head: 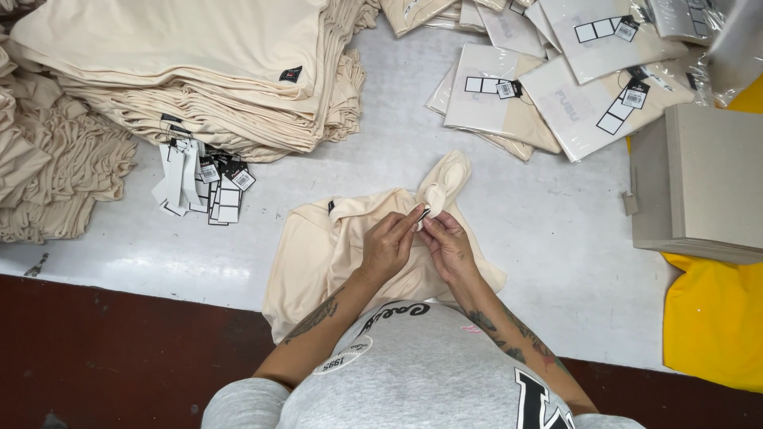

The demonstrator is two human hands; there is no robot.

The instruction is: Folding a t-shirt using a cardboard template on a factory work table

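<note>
I see both hands meet over the cream garment (334, 254) on the surface (556, 230), left hand (387, 246) and right hand (449, 245) fingers pinching a small tag (424, 214) between them, bunched cloth rising just beyond.

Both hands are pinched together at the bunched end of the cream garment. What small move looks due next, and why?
Probably drawing the small tag snug against the fabric. The left hand and right hand meet fingertip to fingertip at it, just below the bunched knot of the cream garment, so the pinch looks unfinished.
</note>
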